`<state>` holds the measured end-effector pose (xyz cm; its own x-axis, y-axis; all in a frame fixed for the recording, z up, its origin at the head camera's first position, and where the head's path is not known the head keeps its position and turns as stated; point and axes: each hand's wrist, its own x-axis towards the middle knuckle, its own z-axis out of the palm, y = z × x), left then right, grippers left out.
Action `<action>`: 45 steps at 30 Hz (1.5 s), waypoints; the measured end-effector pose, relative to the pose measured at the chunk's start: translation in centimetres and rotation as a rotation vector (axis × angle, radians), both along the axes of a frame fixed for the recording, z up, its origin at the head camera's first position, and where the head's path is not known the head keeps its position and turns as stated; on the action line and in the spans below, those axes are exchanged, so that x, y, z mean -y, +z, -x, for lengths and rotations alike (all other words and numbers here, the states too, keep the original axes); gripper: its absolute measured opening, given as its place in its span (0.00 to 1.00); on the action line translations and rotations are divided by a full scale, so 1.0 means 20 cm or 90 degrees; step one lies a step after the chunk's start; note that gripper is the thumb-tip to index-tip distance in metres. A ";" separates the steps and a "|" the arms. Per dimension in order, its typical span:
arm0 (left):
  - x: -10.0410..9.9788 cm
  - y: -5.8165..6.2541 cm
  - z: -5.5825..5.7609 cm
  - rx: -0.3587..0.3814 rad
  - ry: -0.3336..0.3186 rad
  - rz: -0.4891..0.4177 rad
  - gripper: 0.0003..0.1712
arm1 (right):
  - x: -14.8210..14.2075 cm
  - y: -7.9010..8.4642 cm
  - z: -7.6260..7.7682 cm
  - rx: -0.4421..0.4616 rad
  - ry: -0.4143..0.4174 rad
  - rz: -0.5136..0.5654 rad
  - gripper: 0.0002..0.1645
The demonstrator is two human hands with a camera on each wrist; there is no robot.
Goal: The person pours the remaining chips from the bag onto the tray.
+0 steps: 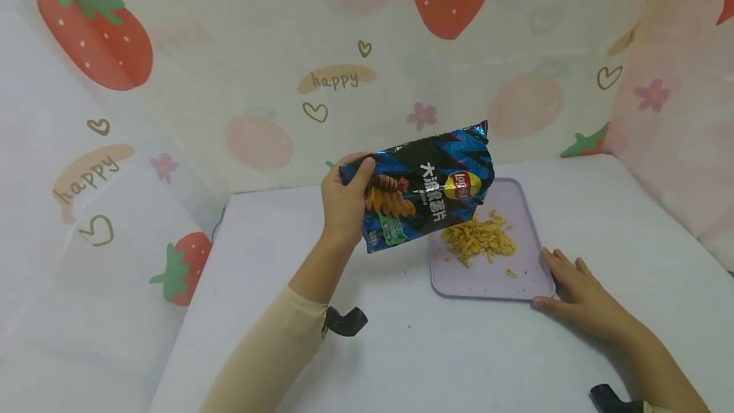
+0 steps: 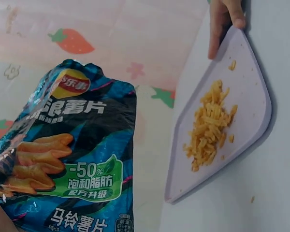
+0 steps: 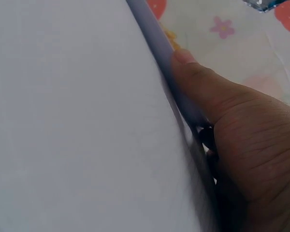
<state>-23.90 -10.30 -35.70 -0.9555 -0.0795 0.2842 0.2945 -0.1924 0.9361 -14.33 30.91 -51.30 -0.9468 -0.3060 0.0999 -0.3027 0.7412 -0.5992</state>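
My left hand (image 1: 346, 202) grips one end of a black and blue Lay's potato chip bag (image 1: 430, 190), thumb across its printed front. The bag is raised on its side over the table, and its far end overlaps the tray in the head view. On the lilac rectangular tray (image 1: 487, 287) lies a heap of thin yellow chip pieces (image 2: 210, 123), with a few loose bits around it. My right hand (image 1: 585, 298) holds the tray's near right corner, thumb (image 3: 191, 72) at the front edge and fingers along the right side.
Several small crumbs (image 1: 410, 326) are scattered on the white tabletop (image 1: 367, 368) left of the tray. A cloth wall (image 1: 258, 37) printed with strawberries stands right behind the table and along its sides. Black wrist mounts (image 1: 346, 322) stick out from both sleeves.
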 end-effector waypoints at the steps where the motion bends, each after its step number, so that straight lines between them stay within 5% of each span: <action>1: 0.01 -0.01 -0.01 0.007 0.008 -0.002 0.16 | 0.00 0.00 0.00 0.004 -0.001 0.002 0.58; 8: 0.05 -0.06 -0.06 0.080 0.036 -0.039 0.17 | -0.01 -0.02 0.00 -0.034 0.006 -0.014 0.58; 13: 0.10 -0.10 -0.11 0.127 0.078 -0.092 0.18 | -0.02 -0.01 0.00 0.008 -0.005 0.004 0.59; 17: 0.16 -0.13 -0.16 0.141 0.118 -0.136 0.19 | 0.00 0.00 0.00 0.031 -0.011 0.007 0.60; 23: 0.23 -0.18 -0.21 0.153 0.139 -0.164 0.20 | 0.01 0.00 0.01 -0.007 0.002 -0.006 0.59; 45: 0.32 -0.30 -0.22 0.210 0.194 -0.191 0.22 | 0.00 0.00 0.00 0.024 -0.009 0.010 0.59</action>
